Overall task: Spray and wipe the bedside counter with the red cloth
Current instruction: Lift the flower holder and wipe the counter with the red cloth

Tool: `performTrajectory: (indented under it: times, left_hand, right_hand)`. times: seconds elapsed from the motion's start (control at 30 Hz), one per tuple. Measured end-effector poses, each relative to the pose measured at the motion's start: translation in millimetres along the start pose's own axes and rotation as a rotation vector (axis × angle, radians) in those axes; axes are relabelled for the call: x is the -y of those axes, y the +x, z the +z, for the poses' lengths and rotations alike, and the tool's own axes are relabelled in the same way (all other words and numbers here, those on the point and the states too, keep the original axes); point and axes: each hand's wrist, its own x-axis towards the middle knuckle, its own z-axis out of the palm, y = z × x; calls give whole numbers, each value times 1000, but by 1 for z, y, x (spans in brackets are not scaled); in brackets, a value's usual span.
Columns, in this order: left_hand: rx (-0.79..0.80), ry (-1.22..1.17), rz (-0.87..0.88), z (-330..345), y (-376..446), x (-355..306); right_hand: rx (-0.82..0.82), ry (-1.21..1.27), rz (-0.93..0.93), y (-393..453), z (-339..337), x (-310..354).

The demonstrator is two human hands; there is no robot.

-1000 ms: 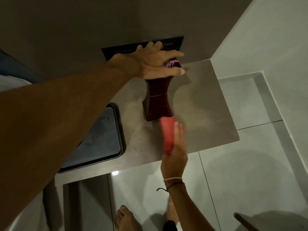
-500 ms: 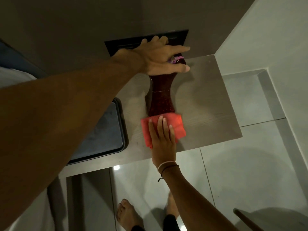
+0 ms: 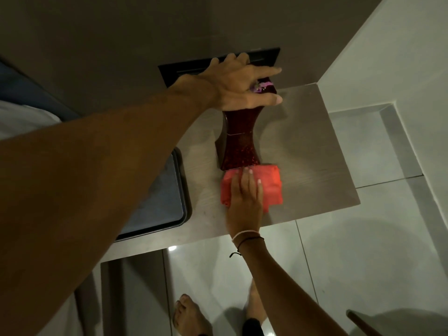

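The folded red cloth [image 3: 269, 185] lies flat on the pale wooden bedside counter [image 3: 315, 151], just in front of a tall dark red vase [image 3: 238, 139]. My right hand [image 3: 246, 204] presses down on the cloth with fingers spread and flat, covering its left part. My left hand [image 3: 240, 86] grips the top rim of the vase, which holds purple flowers, and its arm fills the left of the view. No spray bottle is in view.
A dark tray [image 3: 160, 202] rests on the counter's left side, partly behind my left arm. A black wall panel [image 3: 264, 57] sits behind the vase. A white wall borders the right. Tiled floor and my bare feet [image 3: 189, 314] lie below the counter edge.
My right hand brought the cloth down from upright in the air to flat on the counter, then slid it slightly right. My left hand stays on the vase top.
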Motion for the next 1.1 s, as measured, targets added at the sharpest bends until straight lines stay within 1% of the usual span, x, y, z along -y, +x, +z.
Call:
performTrajectory:
  times: [0.07,0.17,0.23,0.27,0.3,0.33,0.37,0.43,0.47,0.5,0.6,0.63,0.67,0.7,0.73,0.77,0.8,0.83,0.87,0.93,0.97,1.0,1.03,1.1]
  left_hand:
    - [4,-6,-10,-1,0,-1]
    - [3,4,-15,-1,-3,-4]
    - [2,29,-13,0,-8,-8]
    - [1,45,-7,2,-11,-10]
    - [-8,64,2,4,-13,-13]
    - [-20,86,9,7,-17,-16]
    - [-36,105,12,11,-21,-19]
    - [-76,158,7,21,-31,-29]
    - [-93,187,2,26,-36,-35]
    - [-107,215,-4,32,-41,-40]
    - [-136,249,-33,44,-52,-53]
    - [-171,239,-57,46,-56,-57]
    - [-240,198,-103,48,-66,-58]
    - [-337,108,-160,52,-78,-59]
    - [-458,-48,-226,57,-95,-57]
    - [-567,-248,-296,65,-114,-54]
    - [-632,-471,-374,76,-135,-50]
    - [-640,-687,-461,88,-160,-43]
    - [-595,-897,-540,99,-181,-36]
    - [-445,-1313,-648,119,-216,-23]
    - [-393,-1463,-666,129,-226,-17]
    - [-383,-1566,-693,138,-236,-10]
    - [-409,-1625,-728,147,-241,-3]
    - [-495,-1596,-824,160,-244,12]
  right_hand:
    - [31,-3,-149,1,2,0]
    - [221,40,-309,-9,-4,-9]
    - [286,169,-350,-24,-13,-14]
    - [302,238,-340,-33,-18,-15]
    - [311,318,-303,-40,-23,-16]
    - [330,410,-225,-46,-28,-18]
    - [368,532,-95,-50,-34,-21]
    - [505,886,265,-54,-51,-28]
    - [564,1072,412,-55,-58,-34]
    - [579,1205,510,-55,-65,-39]
    - [505,1478,647,-48,-87,-48]
    - [520,1588,687,-44,-93,-49]
    - [577,1662,687,-41,-99,-46]
    - [635,1701,664,-38,-104,-43]
    - [690,1706,634,-35,-107,-38]
    - [733,1703,609,-32,-111,-34]
    - [766,1688,590,-29,-113,-28]
    - [792,1675,572,-26,-113,-18]
    - [807,1671,547,-22,-114,-8]
    - [798,1662,510,-12,-109,19]
    - [771,1642,505,-6,-106,31]
    - [729,1606,508,-1,-101,46]
    - [677,1566,515,4,-95,60]
    - [585,1471,529,13,-81,83]
